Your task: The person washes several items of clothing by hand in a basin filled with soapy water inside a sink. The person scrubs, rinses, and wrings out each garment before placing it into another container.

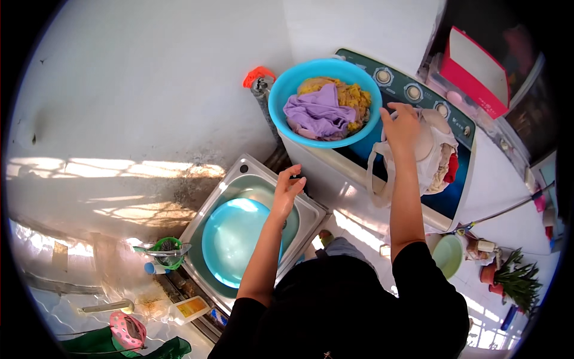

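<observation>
My right hand (400, 128) hovers at a light beige bra (426, 139), fingers spread; whether it touches the fabric I cannot tell. The bra lies with a small heap of clothes (443, 172), some beige and some red, on the dark lid of a twin-tub washing machine (365, 155). Left of this hand a blue plastic basin (282, 112) holds a purple cloth (320, 110) and yellow patterned fabric (358, 99). My left hand (287, 193) is empty, fingers apart, above the edge of a stainless steel sink (314, 211). Inside the sink sits another blue basin (233, 238) with water.
A pink open box (482, 74) stands behind the washer's right end. Left of the sink are a green-rimmed strainer (169, 249) and a bottle with an orange label (192, 309). A pale green basin (447, 256) and a potted plant (515, 278) are at lower right.
</observation>
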The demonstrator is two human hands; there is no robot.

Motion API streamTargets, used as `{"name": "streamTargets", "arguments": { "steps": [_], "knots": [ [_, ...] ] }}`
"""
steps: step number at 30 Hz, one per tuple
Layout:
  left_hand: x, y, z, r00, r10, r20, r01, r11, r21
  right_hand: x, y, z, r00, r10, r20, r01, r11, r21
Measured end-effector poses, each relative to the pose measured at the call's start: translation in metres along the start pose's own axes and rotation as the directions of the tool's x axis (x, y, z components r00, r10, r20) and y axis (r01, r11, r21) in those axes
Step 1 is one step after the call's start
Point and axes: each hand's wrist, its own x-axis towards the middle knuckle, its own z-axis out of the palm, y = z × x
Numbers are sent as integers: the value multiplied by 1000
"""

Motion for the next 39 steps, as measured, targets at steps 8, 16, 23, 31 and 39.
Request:
{"name": "streamTargets", "arguments": {
  "steps": [8,16,23,31,39],
  "knots": [
    [13,-17,24,982,-111,154,113,994,-3,-7,78,-56,952,306,4,-290,906,-307],
    [8,-29,26,958,-87,274,80,996,36,-6,56,-52,897,9,-442,-10,1000,-1],
    [-5,-23,12,960,-179,214,170,984,58,-11,-26,-88,604,-223,-765,419,906,66],
    [-38,10,22,976,108,187,12,838,-546,-101,-130,-53,450,-730,-515,854,183,486],
    [-56,0,-55,980,-89,-176,-127,401,-907,-187,-177,27,552,-808,-208,488,111,866]
  ]
}}
